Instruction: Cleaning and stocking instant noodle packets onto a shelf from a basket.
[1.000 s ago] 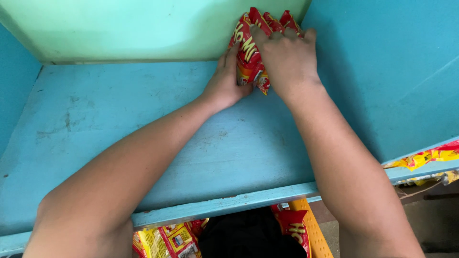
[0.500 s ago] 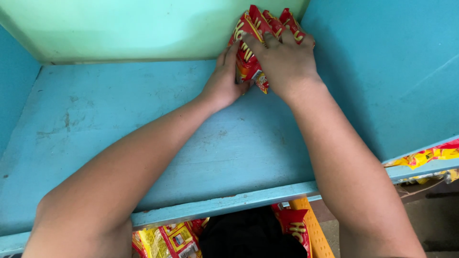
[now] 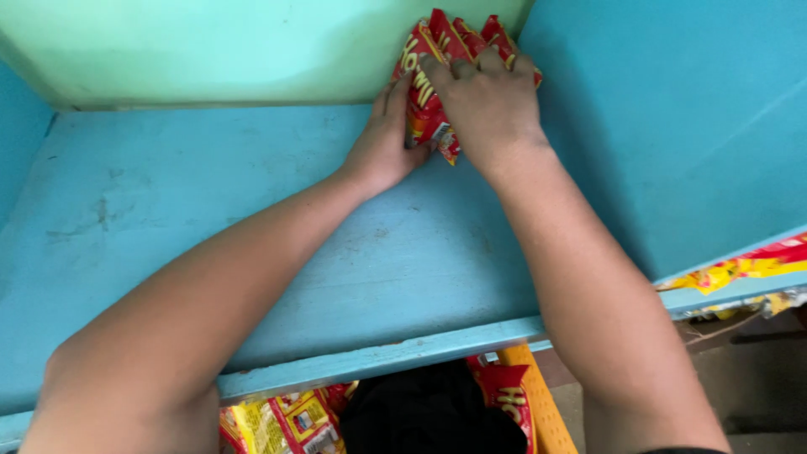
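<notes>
A bundle of red and yellow foil snack packets (image 3: pixel 437 80) is stood upright in the blue wooden shelf's (image 3: pixel 252 244) back right corner, pressed between the left hand (image 3: pixel 382 143) flat against its left side and the right hand (image 3: pixel 492 105) clamped over its top.

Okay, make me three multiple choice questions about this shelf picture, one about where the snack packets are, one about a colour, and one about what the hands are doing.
1. Where do the red snack packets stand on the blue shelf?
A. back right corner
B. front left edge
C. middle of the board

2. What colour is the back wall?
A. orange
B. pale green
C. white

3. How do the hands meet the packets?
A. both hang clear of them
B. only one touches them
C. left hand presses the side, right hand lies over the top

Answers: 1 A, the packets sit where the back wall meets the right wall. 2 B, it is lighter and greener than the blue board. 3 C, both hands touch the packets.
</notes>
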